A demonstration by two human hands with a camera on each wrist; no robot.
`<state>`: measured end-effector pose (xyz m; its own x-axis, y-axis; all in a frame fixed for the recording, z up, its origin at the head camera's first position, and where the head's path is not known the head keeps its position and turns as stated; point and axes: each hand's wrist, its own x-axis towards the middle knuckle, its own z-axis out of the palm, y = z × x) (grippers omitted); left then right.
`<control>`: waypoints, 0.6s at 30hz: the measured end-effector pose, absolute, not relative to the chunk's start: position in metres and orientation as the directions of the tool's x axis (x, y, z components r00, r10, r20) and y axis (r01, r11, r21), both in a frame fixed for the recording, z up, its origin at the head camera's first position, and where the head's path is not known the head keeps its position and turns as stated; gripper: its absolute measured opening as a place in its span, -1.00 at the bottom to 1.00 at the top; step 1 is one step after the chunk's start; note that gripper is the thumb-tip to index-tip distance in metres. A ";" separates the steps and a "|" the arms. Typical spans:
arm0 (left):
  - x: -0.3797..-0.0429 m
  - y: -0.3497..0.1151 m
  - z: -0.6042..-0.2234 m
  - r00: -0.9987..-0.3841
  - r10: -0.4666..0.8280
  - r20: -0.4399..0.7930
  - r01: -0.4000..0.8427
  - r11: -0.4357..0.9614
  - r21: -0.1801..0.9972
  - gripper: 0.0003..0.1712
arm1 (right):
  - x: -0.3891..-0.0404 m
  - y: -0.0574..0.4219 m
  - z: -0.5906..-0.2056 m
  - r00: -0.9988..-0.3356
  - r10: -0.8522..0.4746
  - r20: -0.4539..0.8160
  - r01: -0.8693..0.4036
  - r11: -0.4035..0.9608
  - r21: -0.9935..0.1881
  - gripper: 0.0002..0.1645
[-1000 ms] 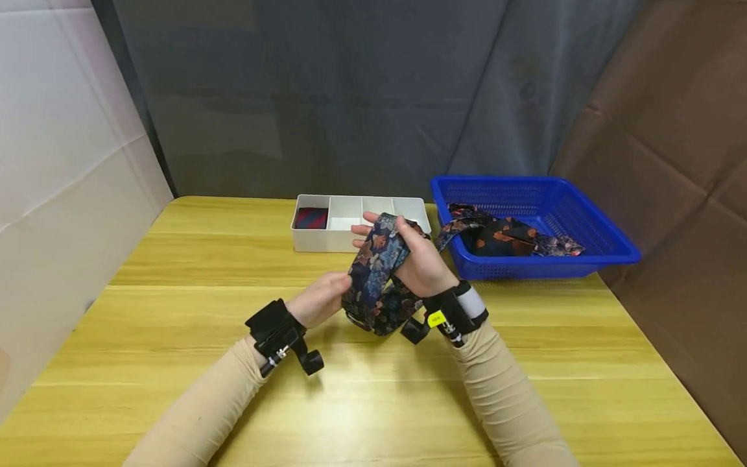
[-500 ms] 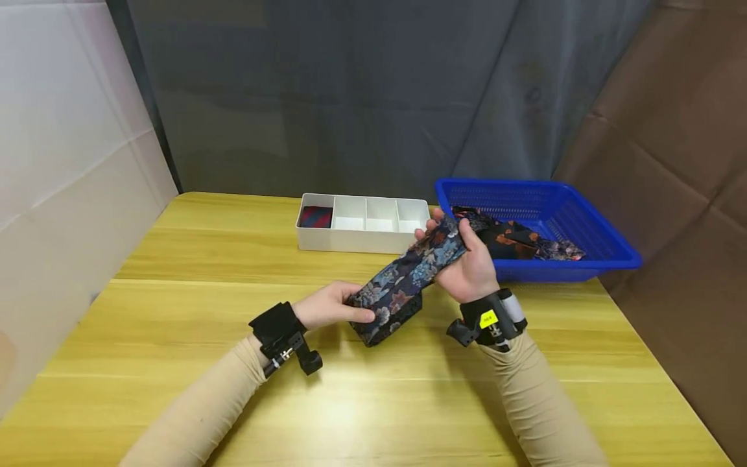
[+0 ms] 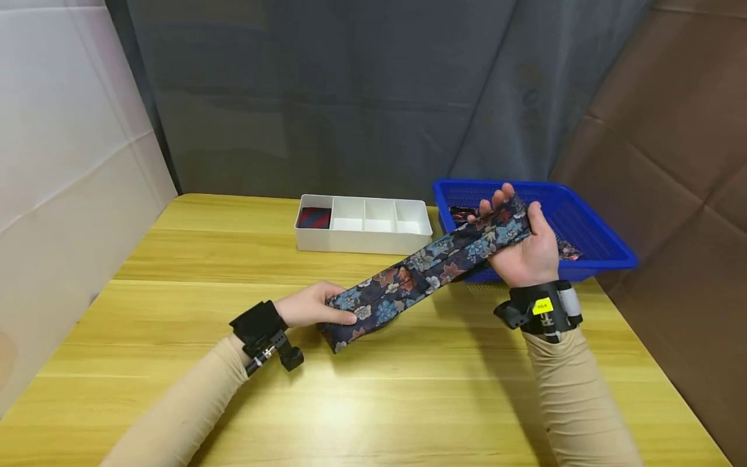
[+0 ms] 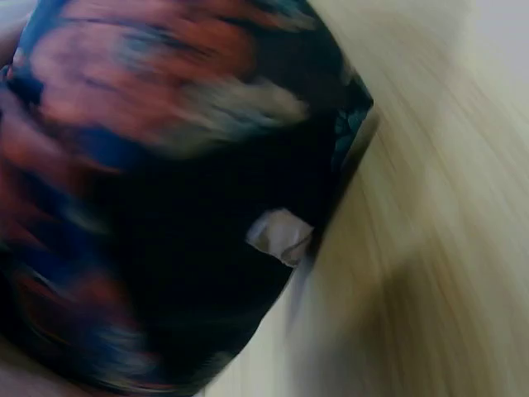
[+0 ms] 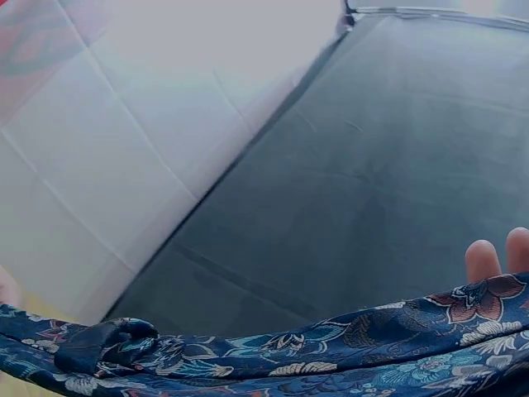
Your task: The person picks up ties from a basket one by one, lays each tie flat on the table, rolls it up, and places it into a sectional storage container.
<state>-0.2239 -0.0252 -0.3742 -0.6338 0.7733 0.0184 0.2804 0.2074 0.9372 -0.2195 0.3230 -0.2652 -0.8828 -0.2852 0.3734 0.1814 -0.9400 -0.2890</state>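
Observation:
A navy floral necktie (image 3: 388, 295), folded lengthwise, stretches between the two hands above the table. At its lower left end the left hand (image 3: 309, 306) pinches it, thumb on top. The right hand (image 3: 528, 253) is palm up under the other end; its fingertips show beyond the tie and the thumb stands beside it. The right wrist view has the tie (image 5: 289, 356) along the bottom, with a loop on its back and two fingertips (image 5: 483, 260) behind it. Blurred tie fabric (image 4: 165, 107) fills much of the left wrist view.
A white box (image 3: 362, 241) with several compartments stands at the back; a rolled red-and-navy striped tie (image 3: 314, 218) sits in its leftmost one. Right of it, a blue basket (image 3: 601, 227) holds more patterned ties (image 3: 462, 215), partly hidden by the right hand.
The right hand has moved right and up, in front of the basket. The tie has gone from a bunched loop to a long, straight span. The left hand stays at its end.

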 end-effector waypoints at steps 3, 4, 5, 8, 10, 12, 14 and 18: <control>-0.223 -0.034 -0.377 -0.633 0.774 0.009 0.316 0.248 0.915 -0.81 | -0.219 0.329 -0.270 -0.887 -0.279 0.367 0.173 -0.940 -0.295 -0.39; -0.222 -0.037 -0.378 -0.626 0.779 0.004 0.339 0.268 0.902 -0.75 | -0.218 0.328 -0.273 -0.884 -0.291 0.365 0.174 -0.931 -0.321 -0.40; -0.221 -0.039 -0.379 -0.615 0.789 -0.002 0.366 0.288 0.885 -0.70 | -0.217 0.326 -0.277 -0.879 -0.318 0.357 0.183 -0.914 -0.363 -0.41; -0.215 -0.044 -0.382 -0.596 0.803 0.013 0.454 0.323 0.831 -0.66 | -0.210 0.305 -0.293 -0.843 -0.454 0.290 0.222 -0.783 -0.581 -0.43; -0.211 -0.040 -0.383 -0.604 0.795 0.050 0.485 0.318 0.814 -0.59 | -0.202 0.283 -0.306 -0.791 -0.577 0.205 0.272 -0.631 -0.726 -0.43; -0.208 -0.033 -0.383 -0.611 0.785 0.099 0.481 0.269 0.835 -0.46 | -0.193 0.260 -0.319 -0.720 -0.682 0.130 0.306 -0.480 -0.822 -0.42; -0.206 -0.021 -0.380 -0.599 0.794 0.108 0.413 0.190 0.891 -0.42 | -0.186 0.241 -0.329 -0.648 -0.758 0.079 0.341 -0.381 -0.859 -0.40; -0.200 -0.001 -0.377 -0.525 0.849 0.051 0.114 0.011 0.993 -0.13 | -0.173 0.216 -0.340 -0.535 -0.843 0.059 0.409 -0.320 -0.855 -0.35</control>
